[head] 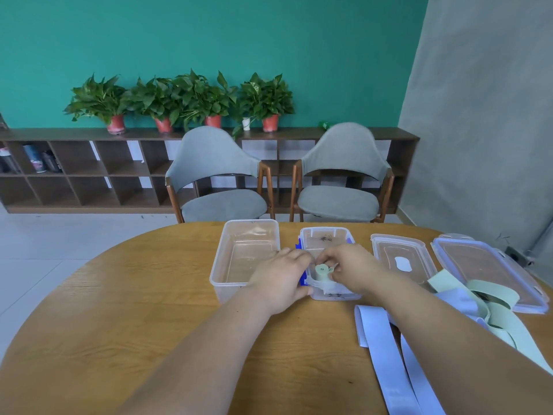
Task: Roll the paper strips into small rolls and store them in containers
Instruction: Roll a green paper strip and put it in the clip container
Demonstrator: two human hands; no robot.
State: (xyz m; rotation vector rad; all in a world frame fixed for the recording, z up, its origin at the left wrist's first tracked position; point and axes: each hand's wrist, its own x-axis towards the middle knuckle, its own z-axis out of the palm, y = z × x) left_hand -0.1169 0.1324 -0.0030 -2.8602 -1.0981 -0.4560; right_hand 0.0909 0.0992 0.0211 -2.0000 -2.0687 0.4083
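Over the small container (326, 233) in the middle of the worktop (149, 295), we have both hands on the job. Our right hand (354, 272) pinches the green roll (322, 271), which sits low at the near end of that container with its spiral end facing up. Our left hand (281, 278) curls over the container's left wall, thumb against the near corner. We cannot tell whether its fingertips also touch the roll.

The step, as we judge it, is seating the roll so that it does not unwind. We should hold the pinch on the outer tail until the roll is wedged against a wall, since paper like this will likely spring open once released. The left hand should steady the light box while the right fingers let go, so the box does not slide.

The large container (248, 226) just beside it on the left holds nothing we can see. The loose strips (386, 354), lavender and green, lie to the right, partly over a blue-rimmed lid (484, 265), not yet rolled.
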